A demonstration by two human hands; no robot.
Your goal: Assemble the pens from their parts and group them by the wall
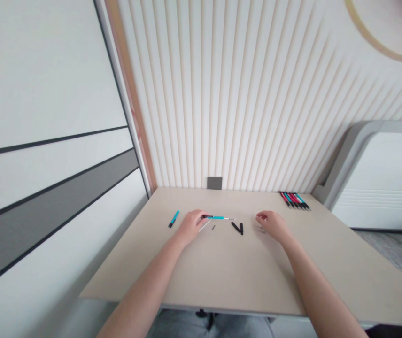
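Note:
My left hand (193,227) rests on the beige tabletop (222,272) and pinches the black end of a teal and white pen body (218,218). A thin white pen refill (204,226) lies just below that hand, with a tiny dark pen part (213,227) beside it. A teal pen cap (173,218) lies to the left of the hand. My right hand (272,225) is curled loosely and holds nothing. Nearest to it, two short black pen pieces (238,227) lie a little to its left.
Several assembled pens in red, black and teal (294,200) lie side by side at the table's far right corner. A grey wall socket (214,183) sits above the far edge against a ribbed wall. A wall panel runs along the left side.

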